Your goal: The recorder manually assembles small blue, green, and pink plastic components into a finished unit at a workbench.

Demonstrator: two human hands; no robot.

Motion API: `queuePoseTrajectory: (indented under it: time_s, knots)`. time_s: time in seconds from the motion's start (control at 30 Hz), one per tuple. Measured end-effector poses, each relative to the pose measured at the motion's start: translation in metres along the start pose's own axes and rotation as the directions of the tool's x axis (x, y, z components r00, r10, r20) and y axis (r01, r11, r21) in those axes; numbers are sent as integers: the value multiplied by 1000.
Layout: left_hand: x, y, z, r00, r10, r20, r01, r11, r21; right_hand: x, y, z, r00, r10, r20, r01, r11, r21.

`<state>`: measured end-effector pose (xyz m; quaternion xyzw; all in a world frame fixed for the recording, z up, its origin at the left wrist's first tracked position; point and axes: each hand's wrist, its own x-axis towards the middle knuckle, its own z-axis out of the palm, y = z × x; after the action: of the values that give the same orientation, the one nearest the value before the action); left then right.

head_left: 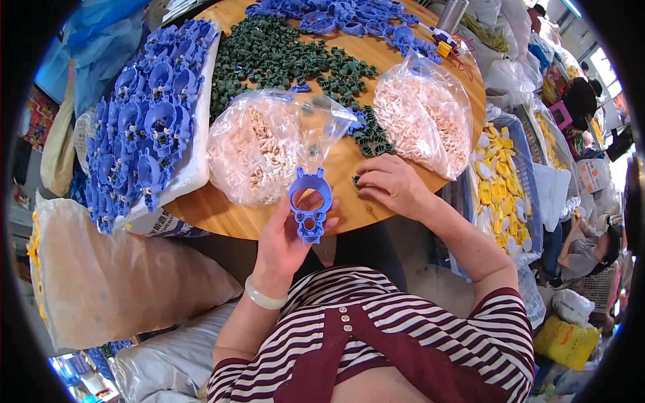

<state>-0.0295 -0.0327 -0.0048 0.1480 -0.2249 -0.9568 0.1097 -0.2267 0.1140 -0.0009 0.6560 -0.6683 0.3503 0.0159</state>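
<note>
My left hand (274, 245) grips a blue plastic toy part (310, 210) upright, just in front of the round table's near edge. This part has a large ring with two small ears on top and a smaller body with an opening below. To its right, my right hand (398, 188) rests low over the wooden tabletop (349, 205), fingers curled and pinched at a small dark green plastic piece (356, 180), mostly hidden by the fingertips. Just beyond that hand lies a cluster of similar green pieces (373, 138).
Two clear plastic bags of small pale pink parts (245, 144) (426, 121) stand on the table. Behind them spreads a heap of green pieces (262, 57). Blue parts fill a white board (201, 158) at left. A crate of yellow and white pieces (500, 188) stands right.
</note>
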Motion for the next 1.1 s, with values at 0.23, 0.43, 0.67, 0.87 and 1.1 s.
queuePoseTrajectory:
  time_s: [0.23,0.43,0.67,0.87,1.1]
  knots:
    - [1,-5,2,996,50,74,-48,999,-25,-1,-10,2,993,114,-17,-115,992,-60]
    - [4,-12,7,987,104,120,-100,994,-39,3,-46,-3,975,92,-204,-80,995,67]
    - [7,-21,6,979,116,167,-88,982,-166,10,-73,16,978,-108,-177,109,994,-3]
    - [6,-23,4,988,106,114,-90,986,-141,5,-71,19,978,-131,-164,118,989,-84]
    - [4,-22,11,986,108,130,-98,992,-84,4,-73,8,972,-234,28,232,930,-286]
